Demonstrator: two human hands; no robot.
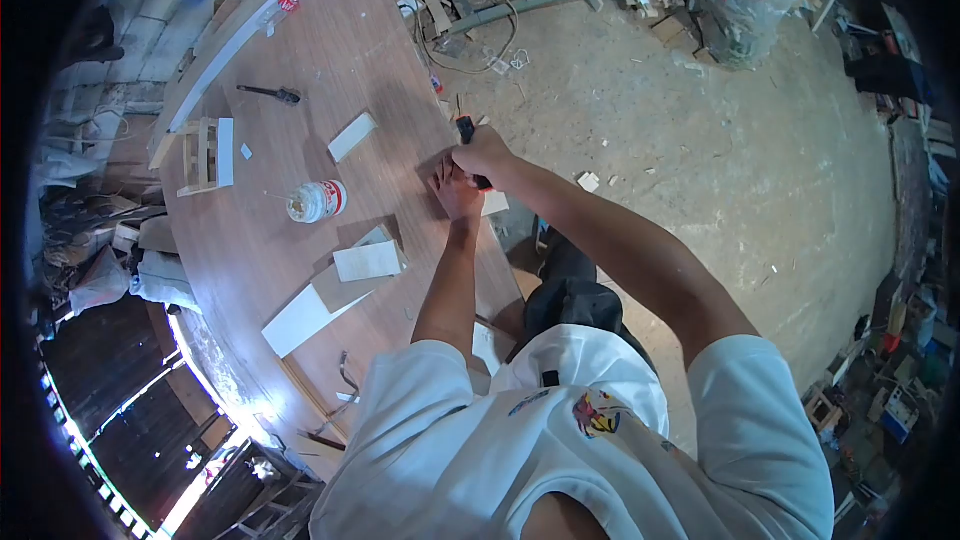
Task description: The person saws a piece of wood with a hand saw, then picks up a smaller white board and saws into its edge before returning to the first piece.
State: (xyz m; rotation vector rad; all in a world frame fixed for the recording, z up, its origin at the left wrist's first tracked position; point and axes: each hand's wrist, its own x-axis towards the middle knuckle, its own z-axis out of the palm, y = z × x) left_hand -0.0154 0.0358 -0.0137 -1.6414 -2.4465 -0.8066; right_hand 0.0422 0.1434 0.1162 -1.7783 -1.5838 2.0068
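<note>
Head view: right hand (483,153) grips one black tool (465,127); left hand (455,190) flat on table (260,260).

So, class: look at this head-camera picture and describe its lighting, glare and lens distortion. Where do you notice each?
Head view: strong fisheye bends the table edge, with black vignetting at the corners; daylight from the lower left throws blown-out glare on the wooden table near the white boards; the right hand and left hand are evenly lit, sharp enough, casting soft shadows.

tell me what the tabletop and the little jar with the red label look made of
Tabletop: looks like wood or wood veneer, reddish brown with lengthwise grain and a dull sheen. Jar: probably clear plastic, pale translucent body under a red label; glass cannot be ruled out.
</note>
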